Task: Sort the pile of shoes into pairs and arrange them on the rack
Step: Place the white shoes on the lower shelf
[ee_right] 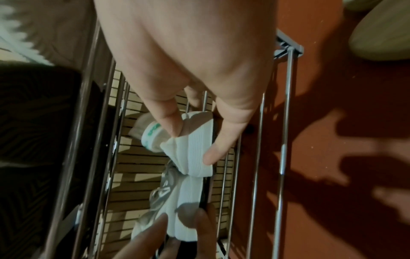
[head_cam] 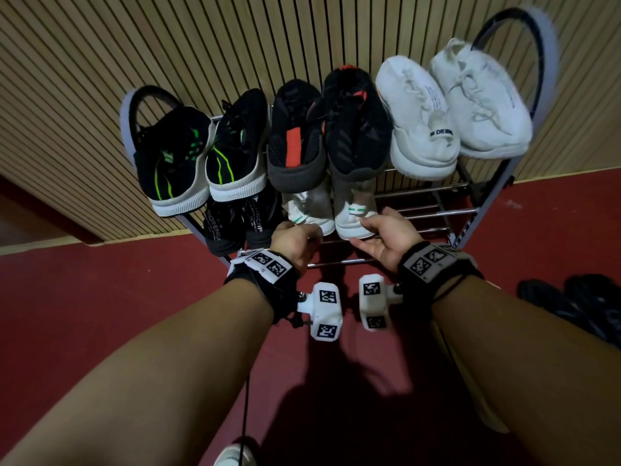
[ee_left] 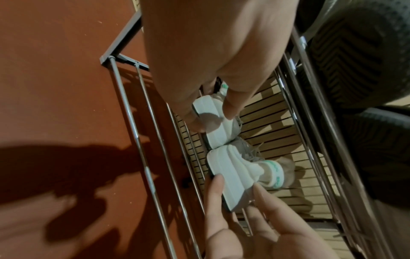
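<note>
Left grip [head_cam: 295, 242]: thumb and fingers pinch the heel of the left white-and-green sneaker [head_cam: 311, 215]. Right grip [head_cam: 386, 240]: same hold on the heel of the right white-and-green sneaker [head_cam: 353, 218], thumb on the collar side, fingers under the sole edge, as the right wrist view shows. Both shoes sit toe-in on the lower shelf of the rack [head_cam: 447, 213], heels toward the person, soles on the metal bars, the two touching or nearly so.

Step in hand, as I judge it: seating and squaring this pair on the lower shelf. Beside it on the left, the black lettered pair [head_cam: 235, 227]. Top shelf carries three pairs: black-green [head_cam: 201, 153], black-red [head_cam: 329, 129], white knit [head_cam: 453, 109].

Next move likely calls for a small push so both heels line up, then letting go with both hands. More dark shoes [head_cam: 578, 304] lie on the red floor [head_cam: 117, 290] to the right, and a pale shoe [head_cam: 232, 455] shows at the bottom edge; those probably come next, going to the free bars right of this pair.
</note>
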### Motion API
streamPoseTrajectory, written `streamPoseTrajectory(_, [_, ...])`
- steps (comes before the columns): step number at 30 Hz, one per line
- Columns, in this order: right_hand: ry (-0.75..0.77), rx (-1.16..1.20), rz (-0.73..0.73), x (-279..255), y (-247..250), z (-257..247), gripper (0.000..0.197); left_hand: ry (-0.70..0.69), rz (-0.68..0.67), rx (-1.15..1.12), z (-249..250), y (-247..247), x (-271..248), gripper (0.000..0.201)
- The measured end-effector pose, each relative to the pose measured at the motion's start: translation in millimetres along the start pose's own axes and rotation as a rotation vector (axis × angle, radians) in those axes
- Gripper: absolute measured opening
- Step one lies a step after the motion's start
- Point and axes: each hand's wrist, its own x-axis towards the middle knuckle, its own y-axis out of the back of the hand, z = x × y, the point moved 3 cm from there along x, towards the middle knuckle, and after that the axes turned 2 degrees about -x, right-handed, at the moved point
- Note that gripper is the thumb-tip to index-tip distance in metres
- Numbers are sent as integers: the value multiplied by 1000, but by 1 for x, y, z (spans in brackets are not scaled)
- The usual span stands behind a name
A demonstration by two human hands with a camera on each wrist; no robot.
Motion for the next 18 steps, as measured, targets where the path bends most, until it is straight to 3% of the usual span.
streamPoseTrajectory(2, [12,-12,2,2,-3,2,61,-3,11,4,0,3,2,43])
streamPoseTrajectory(6, [44,-14,63,4,-5,8,57,-1,-24,98,-4,8,4,16])
streamPoseTrajectory(13, [84,7,89,3,-6,8,46,33,64,26,0,10,0,26])
streamPoseTrajectory(18, [41,-134,117,-11,2,1,28,93,-6,80,-1,14,-12,27])
